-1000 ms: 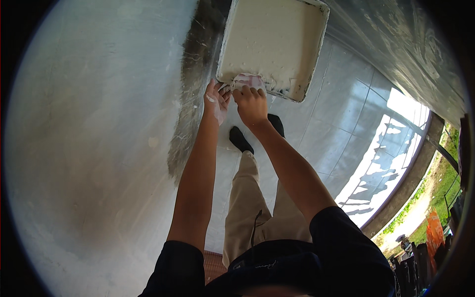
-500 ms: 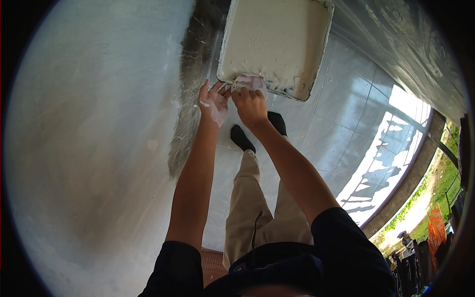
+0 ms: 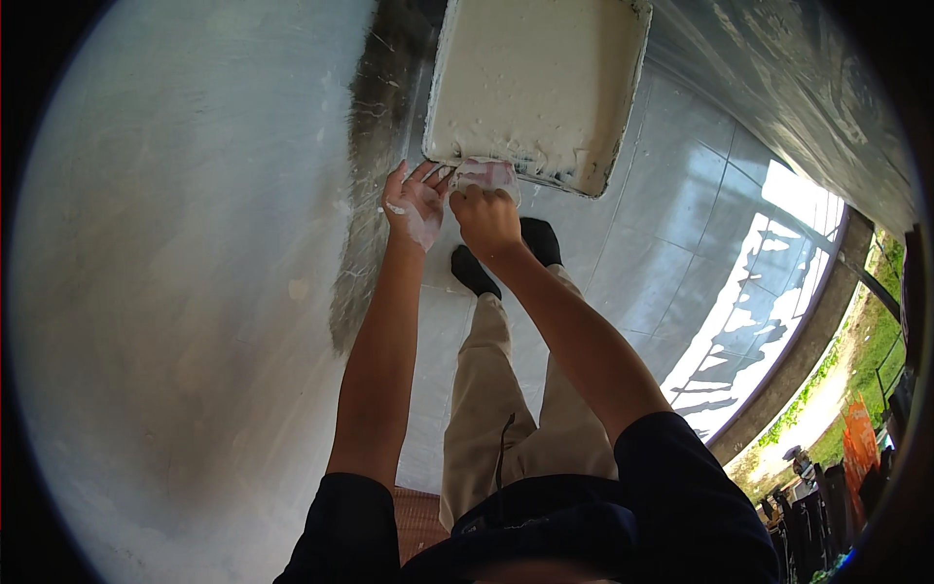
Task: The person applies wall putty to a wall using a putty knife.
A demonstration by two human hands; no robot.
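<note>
While the right hand [image 3: 489, 224] grips the scraper [image 3: 494, 173], the left hand [image 3: 416, 212] is open beside it, palm up and smeared white, its fingers spread toward the scraper's left edge; whether they touch it cannot be told. In the head view, the scraper, flat and pinkish under a white smear, lies at the near rim of the tray [image 3: 621, 105], which holds pale paste [image 3: 516, 78]. Half a second ago the scraper reached farther over that rim; now it has shifted slightly toward the person, along with the right hand. The left hand's fingers, a second ago bunched close by the scraper, are now more spread, and more of the palm shows. The paste looks much the same, ridged along the near edge. To the left, the pale wall [image 3: 185, 243] and its dark strip [image 3: 375, 146] look unchanged. Both dark-clad feet [image 3: 474, 271] remain on the tiled floor [image 3: 623, 273], below the hands in view. At upper right hangs a plastic sheet [image 3: 778, 88].
</note>
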